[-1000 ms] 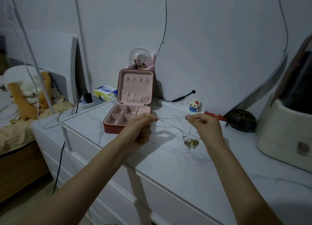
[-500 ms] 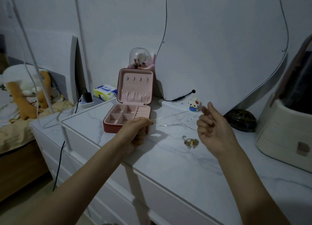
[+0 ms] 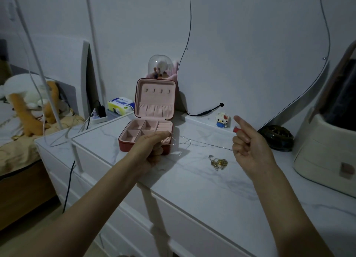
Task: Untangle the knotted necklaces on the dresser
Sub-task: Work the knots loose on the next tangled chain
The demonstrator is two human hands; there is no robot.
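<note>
Just right of the open pink jewelry box (image 3: 146,129), a thin silver necklace (image 3: 202,144) stretches taut above the marble worktop (image 3: 192,179), pinched in the left hand (image 3: 152,148) fingers and caught in the curled fingers (image 3: 240,141) of the right hand (image 3: 250,146). Further right of the box lies a gold necklace (image 3: 218,162), bunched.

So there's a thin silver chain (image 3: 202,144) pulled out into a nearly straight line just above the white marble tabletop (image 3: 192,179), with a little knotted bit toward its left end. A separate gold necklace (image 3: 218,162) sits bunched in a small heap on the tabletop, just below the chain's right half, around the middle of the top.
</note>
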